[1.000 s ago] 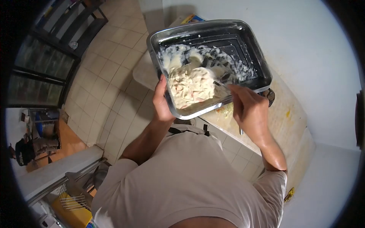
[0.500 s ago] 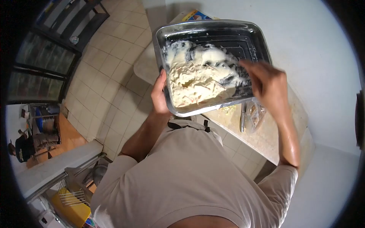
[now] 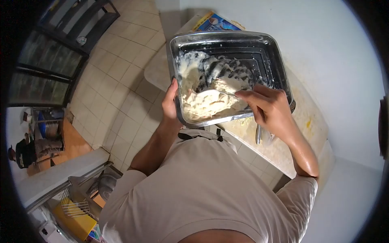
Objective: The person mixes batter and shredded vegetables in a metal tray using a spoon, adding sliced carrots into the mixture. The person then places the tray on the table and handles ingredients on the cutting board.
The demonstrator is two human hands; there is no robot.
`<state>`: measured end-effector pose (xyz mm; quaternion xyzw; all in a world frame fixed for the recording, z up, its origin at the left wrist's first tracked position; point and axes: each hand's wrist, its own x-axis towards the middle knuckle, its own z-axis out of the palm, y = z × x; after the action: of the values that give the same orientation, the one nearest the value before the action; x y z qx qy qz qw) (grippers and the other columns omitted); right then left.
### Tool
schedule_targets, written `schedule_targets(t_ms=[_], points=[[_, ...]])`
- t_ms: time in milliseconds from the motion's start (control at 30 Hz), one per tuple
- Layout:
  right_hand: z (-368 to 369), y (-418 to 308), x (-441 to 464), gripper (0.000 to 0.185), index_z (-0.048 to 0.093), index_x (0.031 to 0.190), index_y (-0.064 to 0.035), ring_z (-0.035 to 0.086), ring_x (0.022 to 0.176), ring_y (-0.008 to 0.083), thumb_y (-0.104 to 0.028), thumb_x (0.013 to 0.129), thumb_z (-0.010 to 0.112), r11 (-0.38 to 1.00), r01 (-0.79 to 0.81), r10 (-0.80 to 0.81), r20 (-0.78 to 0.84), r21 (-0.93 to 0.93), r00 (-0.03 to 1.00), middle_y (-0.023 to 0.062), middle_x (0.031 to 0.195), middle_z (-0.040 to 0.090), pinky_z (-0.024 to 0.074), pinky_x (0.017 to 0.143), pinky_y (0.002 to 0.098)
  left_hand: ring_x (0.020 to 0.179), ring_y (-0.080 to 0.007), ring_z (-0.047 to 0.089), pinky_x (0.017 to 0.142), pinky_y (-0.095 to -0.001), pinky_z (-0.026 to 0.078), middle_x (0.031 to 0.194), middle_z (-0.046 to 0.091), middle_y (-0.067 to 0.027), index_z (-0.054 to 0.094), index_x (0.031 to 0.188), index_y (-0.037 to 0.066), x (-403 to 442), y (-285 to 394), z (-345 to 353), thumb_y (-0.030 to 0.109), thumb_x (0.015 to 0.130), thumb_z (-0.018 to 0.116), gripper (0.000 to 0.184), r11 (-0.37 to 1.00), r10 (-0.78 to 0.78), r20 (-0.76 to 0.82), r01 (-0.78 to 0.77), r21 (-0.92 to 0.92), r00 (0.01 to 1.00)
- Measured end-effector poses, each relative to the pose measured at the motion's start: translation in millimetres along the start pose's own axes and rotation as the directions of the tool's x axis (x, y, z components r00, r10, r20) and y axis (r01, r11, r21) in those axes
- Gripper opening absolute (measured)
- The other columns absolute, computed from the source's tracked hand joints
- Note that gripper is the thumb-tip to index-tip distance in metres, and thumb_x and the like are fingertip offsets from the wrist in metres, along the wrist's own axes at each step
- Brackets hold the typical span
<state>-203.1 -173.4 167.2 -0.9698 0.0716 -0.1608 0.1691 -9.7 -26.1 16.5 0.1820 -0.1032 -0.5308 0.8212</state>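
Note:
A rectangular metal baking pan (image 3: 283, 67) is held up in front of me, tilted toward my body. My left hand (image 3: 170, 106) grips its left side, thumb on the rim and the other fingers hidden underneath. A pale, creamy, lumpy mixture (image 3: 210, 106) is heaped in the near left part, with thin smears over the dark bottom. My right hand (image 3: 270, 108) reaches over the near right rim, closed around the handle of a metal spoon (image 3: 227, 94). The spoon's head is in the mixture, partly covered by it.
Under the pan stretches a light counter (image 3: 306, 117) along the white wall. On it are a metal-handled utensil (image 3: 258, 134), a partly hidden plastic bag (image 3: 267, 138) and a blue and yellow package (image 3: 221, 23). A wire rack (image 3: 76, 208) sits at lower left.
My right hand has swept left and toward me, bringing the spoon into clear view. The mixture is gathered closer to the near side, baring more pan bottom. The pan sits slightly lower in view.

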Motion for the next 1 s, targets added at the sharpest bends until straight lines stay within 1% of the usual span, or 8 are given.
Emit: schedule_targets(t_ms=[100, 200, 300, 400, 500, 600, 767, 1000], points=[[-6, -9, -12, 0.039, 0.075, 0.106, -0.0103, 0.059, 0.058, 0.0227, 0.008, 0.072, 0.069, 0.996, 0.028, -0.029, -0.008, -0.086, 1.000, 0.0064, 0.070, 0.059, 0.0472, 0.050, 0.0365, 0.119, -0.0286, 0.063, 0.102, -0.0444, 0.052, 0.136, 0.059, -0.0162, 0.045, 0.145, 0.002, 2, 3, 13, 0.038, 0.107, 0.036, 0.053, 0.999, 0.021, -0.018, -0.022, -0.045, 1.000], [12, -11, -23, 0.044, 0.075, 0.108, -0.0125, 0.060, 0.060, 0.0214, 0.009, 0.070, 0.070, 0.981, 0.033, -0.040, -0.036, -0.191, 0.999, 0.0041, 0.068, 0.054, 0.0484, 0.050, 0.0353, 0.118, -0.0282, 0.063, 0.101, -0.0446, 0.052, 0.135, 0.060, -0.0161, 0.046, 0.144, 0.001, 6, 9, -13, 0.038, 0.107, 0.037, 0.053, 0.988, -0.015, 0.232, 0.050, -0.144, 0.973], [15, -4, -19, 0.040, 0.074, 0.112, -0.0145, 0.069, 0.070, 0.0243, -0.004, 0.074, 0.072, 0.951, 0.007, -0.010, -0.009, -0.309, 1.000, 0.0087, 0.086, 0.068, 0.0572, 0.059, 0.0371, 0.116, -0.0276, 0.064, 0.101, -0.0436, 0.051, 0.133, 0.062, -0.0160, 0.047, 0.143, 0.000, 7, 13, -6, 0.039, 0.107, 0.037, 0.053, 0.999, -0.050, 0.045, 0.050, 0.000, 0.998], [4, 4, -7, 0.034, 0.074, 0.109, -0.0133, 0.069, 0.068, 0.0266, -0.003, 0.077, 0.070, 0.963, -0.156, 0.135, -0.106, -0.221, 0.985, 0.0102, 0.083, 0.068, 0.0573, 0.059, 0.0389, 0.115, -0.0273, 0.064, 0.101, -0.0416, 0.051, 0.131, 0.063, -0.0152, 0.050, 0.141, 0.000, 13, 20, -20, 0.040, 0.107, 0.039, 0.054, 0.995, -0.078, 0.171, 0.088, -0.048, 0.982], [3, 19, 8, 0.024, 0.073, 0.105, -0.0074, 0.067, 0.064, 0.0306, 0.002, 0.084, 0.069, 0.903, -0.217, 0.136, -0.231, -0.370, 0.963, 0.0139, 0.081, 0.069, 0.0538, 0.060, 0.0399, 0.116, -0.0266, 0.064, 0.102, -0.0404, 0.050, 0.130, 0.064, -0.0144, 0.052, 0.140, 0.001, 5, 28, -18, 0.040, 0.106, 0.041, 0.053, 0.987, -0.140, -0.021, 0.141, 0.079, 0.990], [21, 44, 31, 0.020, 0.074, 0.105, -0.0069, 0.070, 0.071, 0.0327, 0.000, 0.088, 0.067, 0.874, -0.252, 0.175, -0.214, -0.416, 0.961, 0.0156, 0.089, 0.073, 0.0550, 0.064, 0.0407, 0.117, -0.0262, 0.064, 0.103, -0.0410, 0.049, 0.130, 0.065, -0.0136, 0.053, 0.140, 0.002, 6, 40, -22, 0.041, 0.106, 0.043, 0.053, 0.969, -0.165, -0.018, 0.166, 0.181, 0.986], [47, 27, 67, 0.021, 0.074, 0.106, -0.0061, 0.072, 0.079, 0.0328, 0.002, 0.088, 0.067, 0.996, -0.074, 0.076, -0.040, 0.040, 0.996, 0.0159, 0.094, 0.074, 0.0559, 0.068, 0.0400, 0.116, -0.0272, 0.064, 0.103, -0.0415, 0.049, 0.132, 0.064, -0.0145, 0.053, 0.140, 0.001, 22, 55, -35, 0.043, 0.106, 0.044, 0.054, 0.941, -0.334, 0.210, 0.338, 0.016, 0.919], [30, -18, 34, 0.029, 0.076, 0.106, -0.0072, 0.067, 0.070, 0.0320, 0.005, 0.081, 0.068, 1.000, -0.026, 0.026, 0.008, -0.003, 1.000, 0.0139, 0.083, 0.069, 0.0511, 0.063, 0.0414, 0.116, -0.0286, 0.064, 0.103, -0.0427, 0.050, 0.135, 0.062, -0.0155, 0.052, 0.141, 0.002, 23, 58, -32, 0.041, 0.106, 0.043, 0.053, 0.952, -0.306, 0.117, 0.304, 0.031, 0.945]])
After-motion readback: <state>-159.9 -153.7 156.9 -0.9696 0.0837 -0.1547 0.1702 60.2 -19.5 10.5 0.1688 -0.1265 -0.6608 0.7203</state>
